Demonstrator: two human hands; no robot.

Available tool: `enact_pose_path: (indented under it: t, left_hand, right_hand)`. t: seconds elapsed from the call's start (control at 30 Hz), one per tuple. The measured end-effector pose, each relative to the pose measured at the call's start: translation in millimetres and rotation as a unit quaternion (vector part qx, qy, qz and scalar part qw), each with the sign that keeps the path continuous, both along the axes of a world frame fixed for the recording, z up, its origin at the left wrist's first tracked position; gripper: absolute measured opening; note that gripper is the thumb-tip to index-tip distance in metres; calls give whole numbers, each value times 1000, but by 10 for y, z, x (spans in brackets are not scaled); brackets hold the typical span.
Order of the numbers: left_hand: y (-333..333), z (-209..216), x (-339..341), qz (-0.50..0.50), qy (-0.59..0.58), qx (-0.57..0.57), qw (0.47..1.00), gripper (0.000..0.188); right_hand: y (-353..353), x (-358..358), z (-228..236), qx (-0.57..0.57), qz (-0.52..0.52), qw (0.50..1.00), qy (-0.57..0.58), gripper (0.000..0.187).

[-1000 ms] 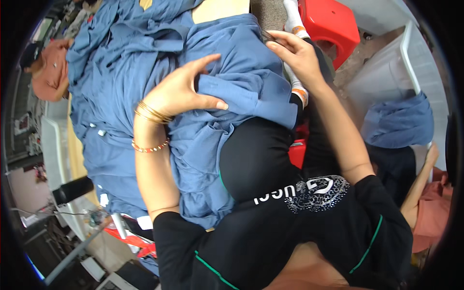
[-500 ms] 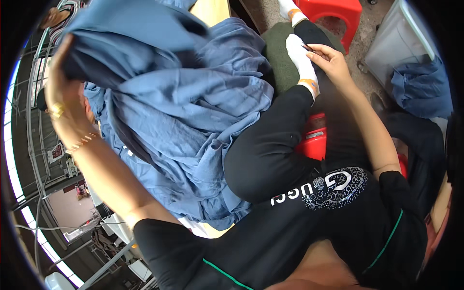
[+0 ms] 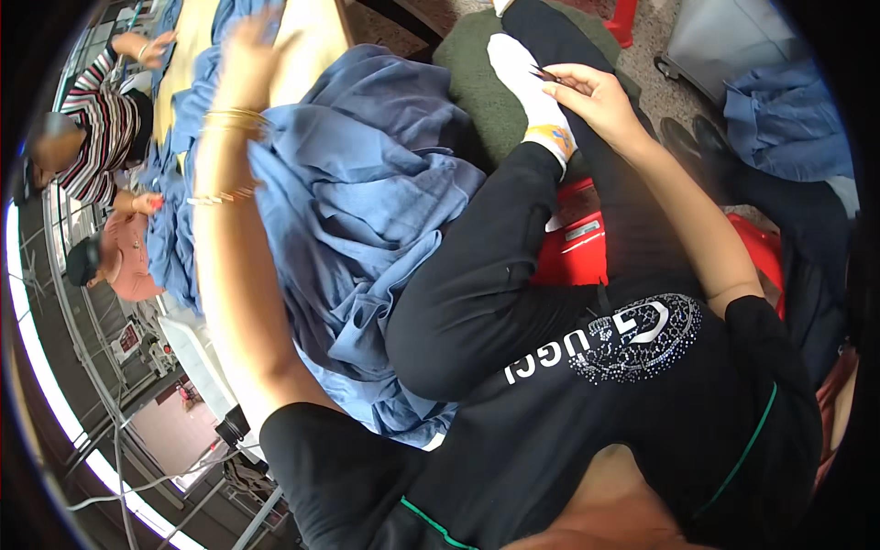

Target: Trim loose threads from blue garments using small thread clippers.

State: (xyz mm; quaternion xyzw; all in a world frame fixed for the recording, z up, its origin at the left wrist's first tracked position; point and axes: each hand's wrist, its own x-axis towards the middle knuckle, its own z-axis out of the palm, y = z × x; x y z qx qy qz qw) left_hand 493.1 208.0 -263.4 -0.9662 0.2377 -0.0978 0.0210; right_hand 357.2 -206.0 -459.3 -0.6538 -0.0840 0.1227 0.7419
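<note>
My left hand (image 3: 249,57) reaches far forward over the table, against blue cloth. Motion smears its fingers, so its grip is unclear. Yellow bangles circle that wrist. Beneath and beside the left arm, a large crumpled heap of blue fabric (image 3: 367,174) spills toward my bent leg. My right hand (image 3: 591,99) is closed on small dark thread snips (image 3: 543,73), their pointed tips showing past the fingers. This hand hovers by my white-socked foot (image 3: 518,73), over my dark trousers.
Pale yellow tabletop (image 3: 316,37) shows beyond the heap. Two people, one in a striped top (image 3: 105,137) and one in pink (image 3: 133,252), are at the left with blue cloth. Right of me stand a grey bin (image 3: 724,41) and more blue fabric (image 3: 779,119). A red stool (image 3: 573,243) is below my legs.
My left hand has swung forward and to the right. The blue cloth it held raised has dropped away from the view's upper left, uncovering the tabletop and people. The right hand keeps the snips.
</note>
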Motion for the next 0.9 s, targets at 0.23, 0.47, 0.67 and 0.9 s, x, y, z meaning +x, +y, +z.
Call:
enact_pose_path:
  t: [0.23, 0.47, 0.67, 0.9]
  left_hand:
    - [-737, -376, -1549, 71, 95, 15, 993, 82]
    - [-696, 251, -2291, 230, 275, -224, 906, 27]
    - [-438, 849, -3101, 193, 277, -463, 819, 38]
    - [-170, 844, -3723, 103, 137, -293, 940, 33]
  right_hand:
    - [185, -244, -68, 3, 33, 999, 7, 33]
    - [301, -517, 47, 86, 61, 994, 23, 46]
    - [499, -537, 695, 148, 105, 974, 138, 57]
    - [731, -760, 1406, 153, 276, 949, 2, 31]
